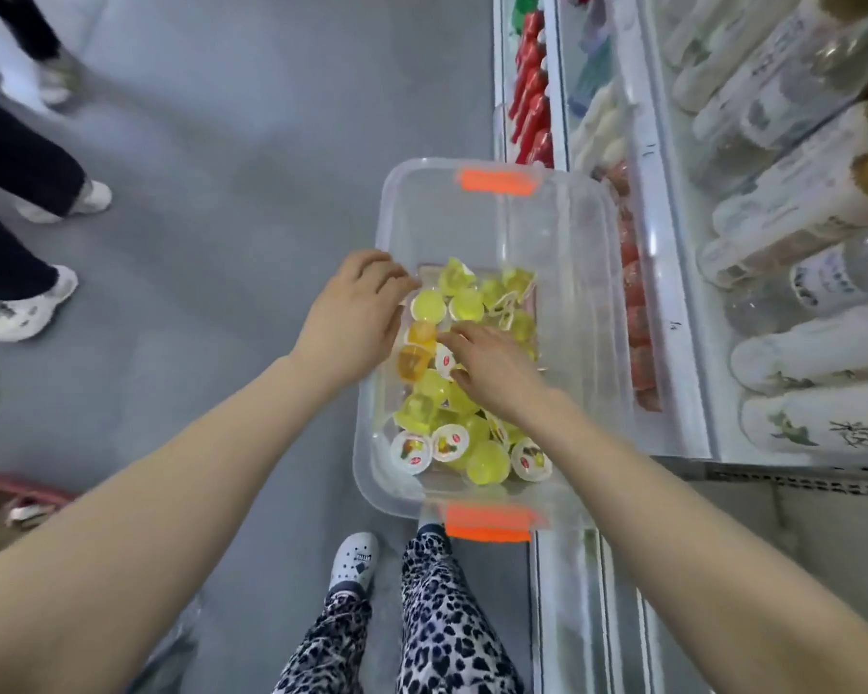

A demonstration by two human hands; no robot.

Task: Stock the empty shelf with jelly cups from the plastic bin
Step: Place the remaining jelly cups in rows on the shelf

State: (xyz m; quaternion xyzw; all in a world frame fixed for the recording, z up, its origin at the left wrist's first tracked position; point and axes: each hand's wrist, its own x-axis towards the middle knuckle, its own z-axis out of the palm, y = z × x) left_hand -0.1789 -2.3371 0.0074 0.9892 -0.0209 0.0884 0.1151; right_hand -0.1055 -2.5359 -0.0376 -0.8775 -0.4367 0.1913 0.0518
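Fingers [459,338] of the right hand [492,368] curl onto jelly cups [467,305] in the plastic bin [572,252], grip not clear; just left, the left hand [357,313] hangs loosely bent, holding nothing.

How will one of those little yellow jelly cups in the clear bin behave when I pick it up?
Probably light: each jelly cup is small beside the right hand. Likely a bit slippery, since the plastic looks smooth and glossy. Apt to tip or roll when nudged: they lie jumbled in the bin, some lid-up, some on their sides.
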